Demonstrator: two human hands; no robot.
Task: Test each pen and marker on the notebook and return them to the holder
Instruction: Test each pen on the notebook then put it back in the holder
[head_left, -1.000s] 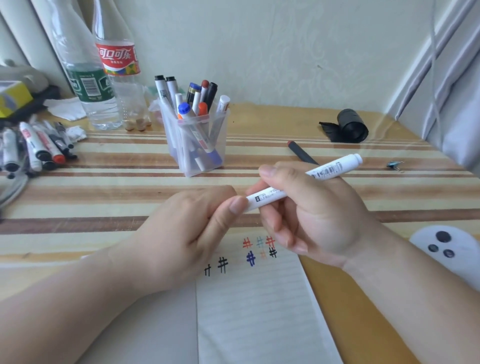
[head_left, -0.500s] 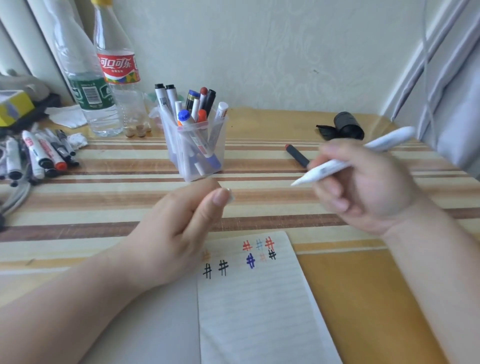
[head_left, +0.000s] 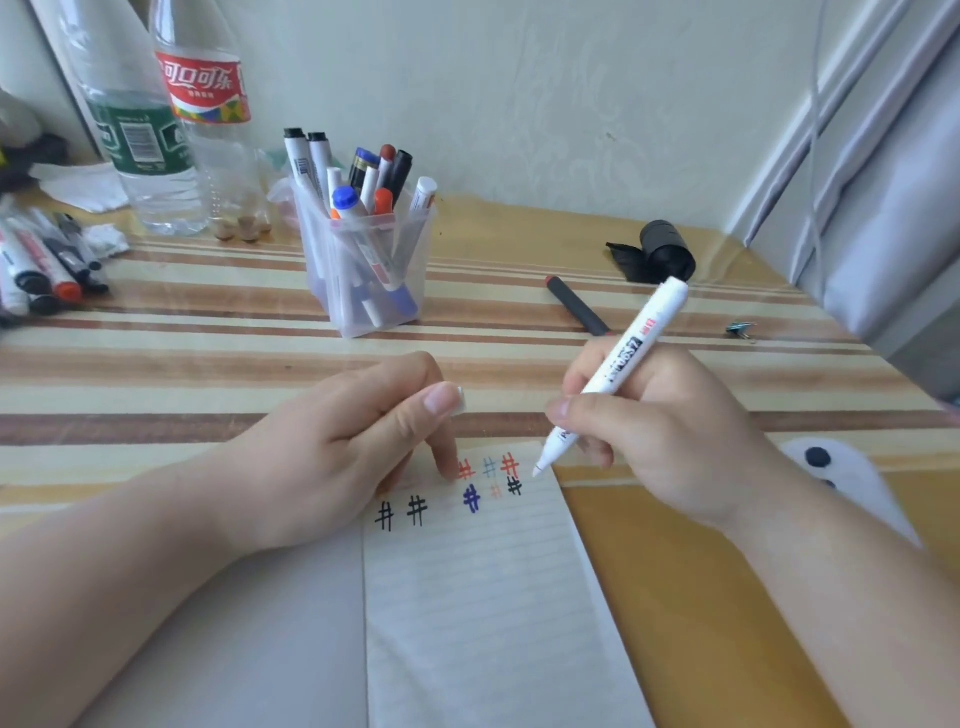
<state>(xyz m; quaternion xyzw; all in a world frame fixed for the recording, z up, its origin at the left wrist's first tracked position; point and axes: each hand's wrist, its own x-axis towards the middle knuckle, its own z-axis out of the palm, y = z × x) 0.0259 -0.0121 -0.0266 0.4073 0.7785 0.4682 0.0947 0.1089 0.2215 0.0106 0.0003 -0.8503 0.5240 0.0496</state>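
My right hand (head_left: 665, 431) grips an uncapped white marker (head_left: 623, 358), its white tip pointing down at the top right corner of the open notebook (head_left: 493, 597). The page carries black, red and blue hash marks along its top. My left hand (head_left: 332, 457) pinches what looks like the marker's small white cap (head_left: 460, 399) under its thumb, and one of its fingers touches the page's top edge. The clear plastic holder (head_left: 374, 275) stands behind the hands on the striped table, with several pens and markers upright in it.
Two plastic bottles (head_left: 156, 130) stand at the back left, with several loose markers (head_left: 41, 265) lying beside them. A black pen with a red end (head_left: 576, 306), a black roll (head_left: 665, 249) and a binder clip (head_left: 740, 328) lie to the right. A white device (head_left: 841, 478) is under my right wrist.
The cap came off the marker and stayed in my left hand. My right hand swung the marker out to the right, then brought its tip down to the notebook.
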